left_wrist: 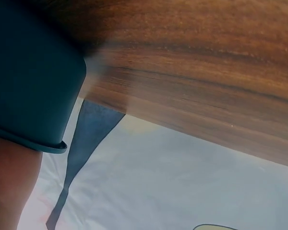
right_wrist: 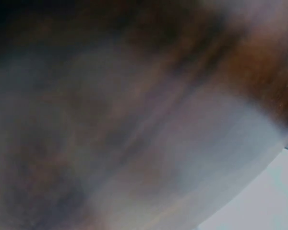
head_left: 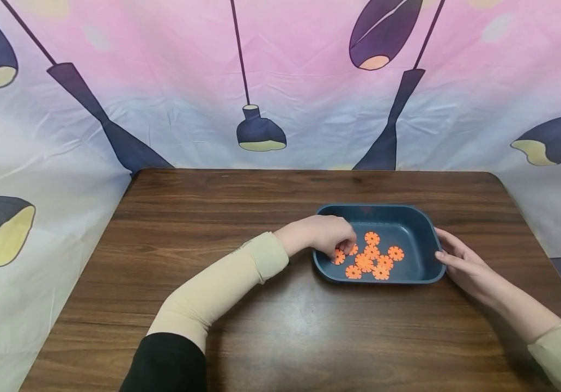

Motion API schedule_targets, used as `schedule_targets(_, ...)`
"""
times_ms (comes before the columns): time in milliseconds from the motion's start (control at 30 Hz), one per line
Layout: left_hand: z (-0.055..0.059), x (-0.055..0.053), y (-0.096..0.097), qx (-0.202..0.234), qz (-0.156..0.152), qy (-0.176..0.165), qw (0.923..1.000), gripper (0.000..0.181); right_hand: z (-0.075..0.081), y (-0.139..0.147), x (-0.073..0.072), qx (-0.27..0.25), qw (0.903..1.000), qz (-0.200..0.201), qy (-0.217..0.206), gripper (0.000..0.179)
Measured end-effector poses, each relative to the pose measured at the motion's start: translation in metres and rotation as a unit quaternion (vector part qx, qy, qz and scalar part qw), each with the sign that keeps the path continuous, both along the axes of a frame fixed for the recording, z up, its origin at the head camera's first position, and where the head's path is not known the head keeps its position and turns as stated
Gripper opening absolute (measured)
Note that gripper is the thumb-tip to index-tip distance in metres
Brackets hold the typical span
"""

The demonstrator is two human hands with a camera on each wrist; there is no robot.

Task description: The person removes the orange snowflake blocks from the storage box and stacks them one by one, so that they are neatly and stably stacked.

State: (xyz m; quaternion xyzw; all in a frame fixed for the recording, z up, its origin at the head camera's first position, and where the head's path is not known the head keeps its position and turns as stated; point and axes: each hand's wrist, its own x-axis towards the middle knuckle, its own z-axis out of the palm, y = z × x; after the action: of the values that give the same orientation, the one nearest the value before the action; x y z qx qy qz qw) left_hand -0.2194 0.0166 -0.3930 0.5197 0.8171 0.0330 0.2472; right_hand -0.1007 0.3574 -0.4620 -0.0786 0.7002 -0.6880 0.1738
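A dark teal rectangular tray (head_left: 418, 275) rests on the table, with several orange notched, flower-shaped discs (head_left: 371, 252) lying loose and partly overlapping in it. Over the tray's left wall reaches my left hand (head_left: 327, 233), fingers bent downward, pinching at an orange disc (head_left: 339, 257) near the left end; the fingertips are partly hidden. My right hand (head_left: 467, 265) holds the tray's right end, thumb at the rim and fingers along the outside. In the left wrist view, the tray's outer wall (left_wrist: 33, 81) stands beside part of the left hand (left_wrist: 12, 177). The right wrist view is mostly blurred.
The brown wood-grain table (head_left: 187, 218) extends left of the tray and in front of it. Behind the table hangs a pastel cloth (head_left: 172, 109) printed with dark lamps, meeting the table's back edge.
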Motion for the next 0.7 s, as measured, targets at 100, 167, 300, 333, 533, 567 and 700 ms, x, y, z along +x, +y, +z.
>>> schedule_targets(100,-0.0011,-0.0010,-0.0008,0.015,0.003,-0.007,0.9999,0.017,-0.0003,0.0004,0.0003,0.001,1.0000,-0.001,-0.001,0.049)
schedule_targets(167,-0.0018,-0.0018,-0.0011,0.021,0.005,-0.013,0.9997,0.018,-0.0005,0.0007,0.0004,0.000,1.0000,-0.001,0.000,0.049)
schedule_targets(300,-0.0021,-0.0028,-0.0016,0.029,0.005,-0.025,0.9993,0.018,-0.0013,0.0010,0.0007,-0.004,1.0000,0.001,0.004,0.050)
schedule_targets(333,-0.0016,-0.0031,-0.0018,0.032,0.006,-0.030,0.9990,0.017,-0.0014,0.0011,0.0005,-0.007,1.0000,0.001,0.005,0.050)
schedule_targets(533,0.0038,-0.0049,-0.0031,0.063,-0.001,-0.053,0.9966,0.020,-0.0017,0.0016,0.0001,-0.010,0.9999,-0.001,0.005,0.049)
schedule_targets(567,0.0046,-0.0053,-0.0035,0.069,-0.002,-0.055,0.9961,0.021,-0.0017,0.0017,0.0000,-0.009,0.9999,-0.002,0.004,0.049)
schedule_targets(700,0.0075,-0.0079,-0.0059,0.092,0.002,-0.064,0.9937,0.022,-0.0024,0.0018,-0.0001,-0.011,0.9999,-0.003,0.002,0.049)
